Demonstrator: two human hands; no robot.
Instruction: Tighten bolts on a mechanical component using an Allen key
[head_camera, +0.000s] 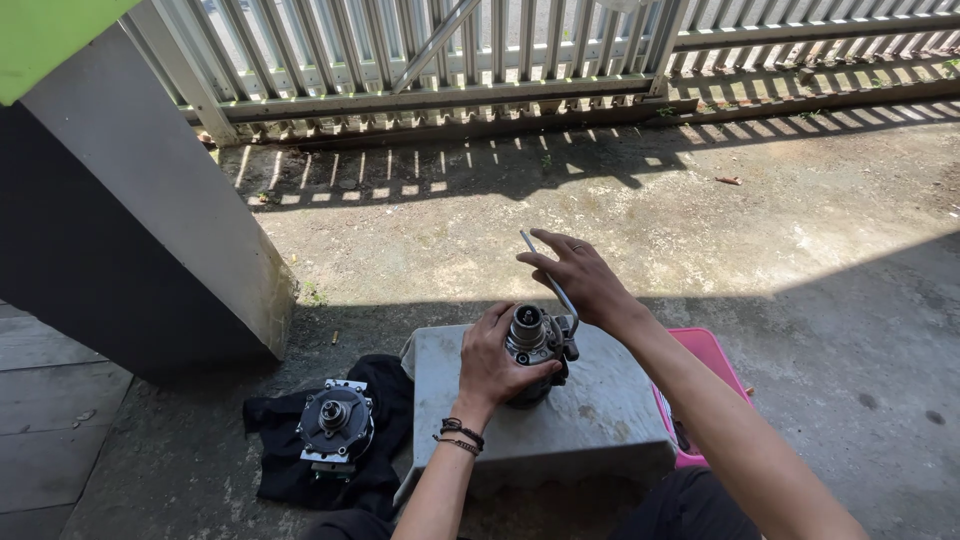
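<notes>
Gripping compressor (528, 350) — left hand (495, 360), right hand (580, 278) on wrench (550, 280)

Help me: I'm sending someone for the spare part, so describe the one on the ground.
Find the grey block the hands work on. Left of it a black cloth lies on the ground, and the round metal part rests on it. Unlike the held part, no hand touches it.

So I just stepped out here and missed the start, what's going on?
A person is working on a round metal machine part standing on a grey block. The left hand grips the part, while the right hand holds a long metal wrench fitted to its side. A similar part lies on a black cloth nearby.
</notes>
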